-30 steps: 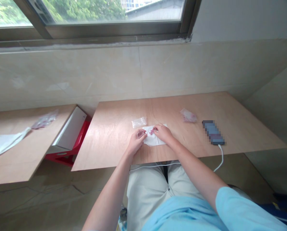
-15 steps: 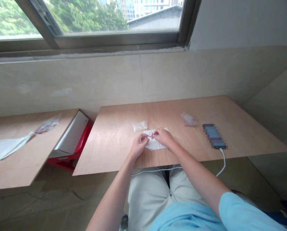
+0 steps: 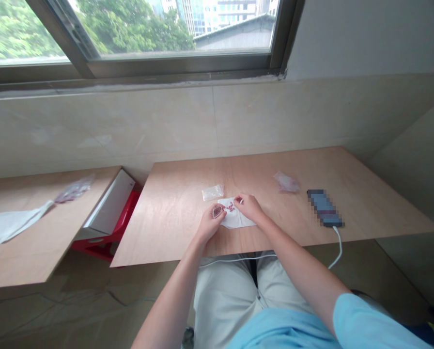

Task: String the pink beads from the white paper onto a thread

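My left hand [image 3: 209, 224] is closed around a small oval item with a clear rim and a dark red inside [image 3: 217, 211], held just over the near left corner of a white paper or cloth sheet [image 3: 240, 221]. Several tiny red pieces [image 3: 230, 207] lie on that sheet between my hands. My right hand [image 3: 249, 207] hovers over the sheet's far side, its fingertips pinched together. Whether they hold a tiny piece is too small to tell. A clear plastic bag [image 3: 212, 192] lies just beyond my left hand.
The plywood tabletop [image 3: 275, 223] also holds a pinkish plastic bag [image 3: 286, 182] and a pixelated phone [image 3: 324, 207] with a white cable [image 3: 338, 249]. A second board at left carries a white sheet and bag. A red stool stands between the boards.
The whole scene sits lower in the picture, since my head has tilted up. My hands have drawn slightly closer, and my right fingertips are now pinched above the sheet.
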Demonstrator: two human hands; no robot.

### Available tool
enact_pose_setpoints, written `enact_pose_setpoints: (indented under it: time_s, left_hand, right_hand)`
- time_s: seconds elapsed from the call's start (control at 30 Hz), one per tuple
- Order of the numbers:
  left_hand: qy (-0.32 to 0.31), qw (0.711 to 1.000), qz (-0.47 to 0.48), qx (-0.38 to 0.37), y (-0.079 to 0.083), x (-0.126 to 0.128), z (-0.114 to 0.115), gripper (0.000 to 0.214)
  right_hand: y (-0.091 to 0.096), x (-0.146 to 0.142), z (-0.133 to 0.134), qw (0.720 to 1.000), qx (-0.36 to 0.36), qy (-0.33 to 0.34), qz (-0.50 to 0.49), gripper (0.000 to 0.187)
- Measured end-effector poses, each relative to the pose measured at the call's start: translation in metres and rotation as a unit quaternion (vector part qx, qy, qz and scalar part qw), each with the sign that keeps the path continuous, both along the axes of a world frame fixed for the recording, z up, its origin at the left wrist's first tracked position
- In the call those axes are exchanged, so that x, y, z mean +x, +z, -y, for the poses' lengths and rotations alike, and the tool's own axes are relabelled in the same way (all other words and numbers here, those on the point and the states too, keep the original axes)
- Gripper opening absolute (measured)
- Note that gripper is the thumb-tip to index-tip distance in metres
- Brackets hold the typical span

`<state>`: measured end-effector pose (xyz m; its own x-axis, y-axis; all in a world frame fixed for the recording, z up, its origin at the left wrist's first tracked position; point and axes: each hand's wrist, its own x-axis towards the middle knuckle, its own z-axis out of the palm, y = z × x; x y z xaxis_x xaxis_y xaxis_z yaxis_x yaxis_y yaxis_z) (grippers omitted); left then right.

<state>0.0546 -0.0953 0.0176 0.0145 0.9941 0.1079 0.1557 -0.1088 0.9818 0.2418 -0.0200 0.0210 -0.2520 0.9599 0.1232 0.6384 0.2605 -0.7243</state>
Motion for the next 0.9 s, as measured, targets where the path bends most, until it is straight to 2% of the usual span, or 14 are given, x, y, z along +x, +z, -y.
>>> enact_pose_setpoints:
  time_s: [0.1, 0.17, 0.23, 0.27, 0.4, 0.6, 0.77, 0.9]
  left_hand:
    - [0.002, 1.000, -0.011, 0.006, 0.001, 0.000, 0.000, 0.023]
    - [-0.001, 1.000, -0.010, 0.008, 0.002, 0.000, 0.000, 0.024]
    - [-0.004, 1.000, -0.004, 0.009, 0.003, 0.000, 0.000, 0.026]
    - [-0.004, 1.000, -0.002, 0.007, 0.003, 0.000, 0.000, 0.026]
    - [-0.003, 1.000, 0.003, -0.004, 0.003, 0.000, 0.001, 0.026]
    - [-0.009, 1.000, 0.008, -0.009, 0.003, -0.001, 0.001, 0.026]
    - [-0.006, 1.000, 0.004, -0.012, 0.002, -0.001, 0.000, 0.027]
    - [-0.009, 1.000, 0.003, -0.003, 0.004, 0.000, 0.002, 0.025]
  right_hand:
    - [0.015, -0.006, 0.001, 0.993, -0.009, -0.039, -0.111, 0.024]
    - [0.026, -0.011, 0.004, 0.991, -0.008, 0.020, -0.133, 0.027]
    - [0.033, -0.013, 0.004, 0.988, 0.004, 0.107, -0.109, 0.021]
    - [0.034, -0.013, 0.003, 0.988, 0.012, 0.127, -0.088, 0.017]
    - [0.021, -0.006, -0.012, 0.997, 0.017, 0.078, 0.013, 0.019]
    - [-0.006, 0.001, -0.021, 0.981, 0.040, 0.165, 0.097, 0.026]
    - [-0.006, 0.003, -0.020, 0.976, 0.046, 0.187, 0.104, 0.023]
    - [-0.001, 0.006, -0.024, 0.982, 0.038, 0.169, 0.072, 0.015]
